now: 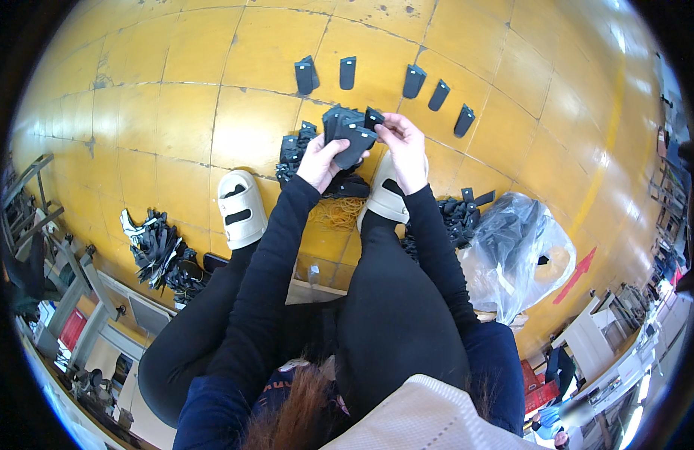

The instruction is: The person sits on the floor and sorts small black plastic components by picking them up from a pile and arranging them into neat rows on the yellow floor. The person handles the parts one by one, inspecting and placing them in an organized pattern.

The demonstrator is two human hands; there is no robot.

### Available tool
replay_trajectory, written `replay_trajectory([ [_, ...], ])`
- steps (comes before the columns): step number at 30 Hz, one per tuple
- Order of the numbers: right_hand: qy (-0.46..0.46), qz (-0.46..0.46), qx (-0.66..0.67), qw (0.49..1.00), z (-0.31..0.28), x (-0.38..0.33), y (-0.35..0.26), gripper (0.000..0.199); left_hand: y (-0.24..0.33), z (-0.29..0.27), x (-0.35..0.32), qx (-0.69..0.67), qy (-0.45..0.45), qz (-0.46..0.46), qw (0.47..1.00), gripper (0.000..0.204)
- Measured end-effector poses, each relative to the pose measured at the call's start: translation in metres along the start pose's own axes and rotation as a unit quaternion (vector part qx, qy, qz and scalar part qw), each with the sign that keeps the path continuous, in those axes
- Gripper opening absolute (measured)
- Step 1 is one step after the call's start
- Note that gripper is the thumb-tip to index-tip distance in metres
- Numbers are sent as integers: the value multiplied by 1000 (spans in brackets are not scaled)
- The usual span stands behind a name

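Head view.

Left hand (319,159): fingers curled around a fanned stack of black flat pieces (345,127), held above the floor in front of the knees.

Right hand (404,142): thumb and fingers pinching the right edge of the same stack, at one black piece (373,118) standing out from the top.

Yellow tiled floor (174,112): five black pieces (414,80) laid in a row beyond the hands, well apart from each other.

Heap of black pieces (293,154): on the floor just left of the left hand.

Second heap (456,217): on the floor beside the right leg.

Clear plastic bag (516,255): right of that heap, with dark items inside.

Rubber bands (338,214): a yellowish tangle on the floor between the feet.

White sandals (240,206): one on each foot; the right one is partly hidden by the arms.

Black-and-white bundle (156,247): on the floor at far left.
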State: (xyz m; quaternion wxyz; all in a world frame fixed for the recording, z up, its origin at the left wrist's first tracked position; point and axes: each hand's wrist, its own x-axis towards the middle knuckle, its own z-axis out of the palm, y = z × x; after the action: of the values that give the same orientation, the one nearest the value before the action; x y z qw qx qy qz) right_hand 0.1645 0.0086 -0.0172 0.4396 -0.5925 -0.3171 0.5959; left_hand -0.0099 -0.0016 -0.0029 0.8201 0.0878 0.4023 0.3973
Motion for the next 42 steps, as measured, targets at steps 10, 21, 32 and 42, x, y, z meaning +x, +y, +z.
replay_trajectory([
  [10, -123, -274, -342, 890, 72, 78, 27, 31, 29, -49, 4, -15, 128, 124, 984, 31],
  [21, -139, -278, -635, 707, 124, 68, 73, 55, 63, -83, -5, -59, 178, 215, 958, 34],
  [32, -208, -197, -620, 730, 126, 62, 46, 64, 57, -80, -6, -55, 172, 192, 965, 34],
  [42, -9, -225, -631, 742, 77, 71, 58, 67, 55, -75, -5, -62, 167, 186, 966, 33],
])
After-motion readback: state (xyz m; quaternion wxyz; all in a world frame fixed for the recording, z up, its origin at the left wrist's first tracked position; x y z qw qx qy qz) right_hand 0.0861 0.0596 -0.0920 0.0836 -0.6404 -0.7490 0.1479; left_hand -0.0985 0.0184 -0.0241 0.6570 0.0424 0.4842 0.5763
